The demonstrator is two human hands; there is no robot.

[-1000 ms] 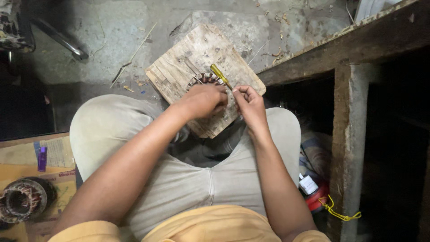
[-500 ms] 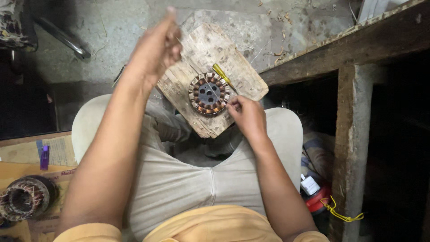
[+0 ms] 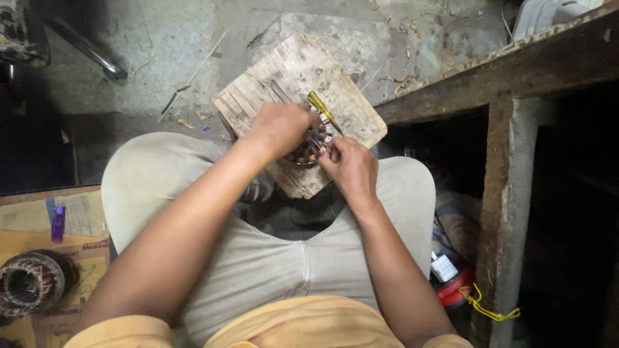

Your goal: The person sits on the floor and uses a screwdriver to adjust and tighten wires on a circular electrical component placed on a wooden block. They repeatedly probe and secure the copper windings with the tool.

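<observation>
Now both hands work at a round copper-wound motor stator [image 3: 314, 147] on a scarred wooden block [image 3: 293, 77].

Left hand [image 3: 280, 127] lies over the stator, fingers curled down on its top. Right hand [image 3: 351, 169] pinches at the stator's near edge, fingertips together on something too small to tell. Just beyond, a yellow-handled screwdriver [image 3: 322, 111] rests on the block; another wound stator [image 3: 29, 281] sits far left.

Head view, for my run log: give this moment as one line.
left hand: on motor coil | right hand: at coil edge | screwdriver: on wood block
</observation>
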